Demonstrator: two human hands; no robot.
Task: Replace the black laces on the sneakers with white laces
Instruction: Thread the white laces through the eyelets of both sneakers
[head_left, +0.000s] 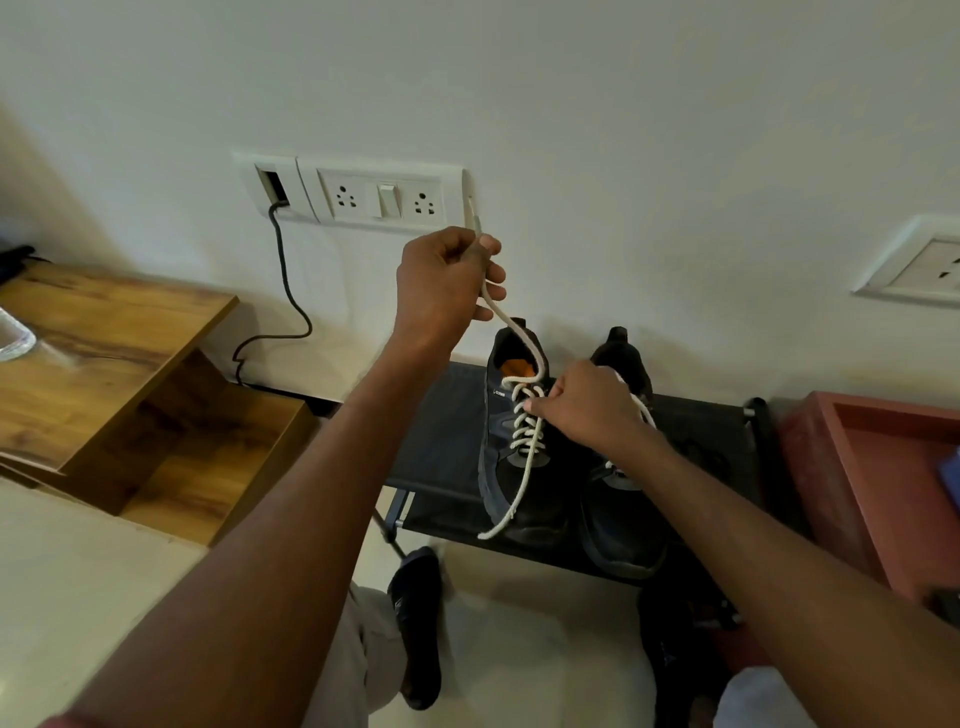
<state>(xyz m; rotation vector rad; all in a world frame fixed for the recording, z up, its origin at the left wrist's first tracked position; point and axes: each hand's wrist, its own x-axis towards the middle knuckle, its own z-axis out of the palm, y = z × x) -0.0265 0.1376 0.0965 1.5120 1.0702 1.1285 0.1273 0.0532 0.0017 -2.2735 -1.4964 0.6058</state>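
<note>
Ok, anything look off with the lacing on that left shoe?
Uneven ends: the left hand holds one end of the white lace pulled high, while the other end dangles loose over the left shoe.

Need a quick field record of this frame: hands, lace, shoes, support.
left hand: raised, grips the white lace near its tip
right hand: on the laced eyelets of the left sneaker
lace: crossed through the eyelets, one free end trailing over the toe
right sneaker: beside it, partly hidden by the right arm
support: dark rack against the wall
</note>
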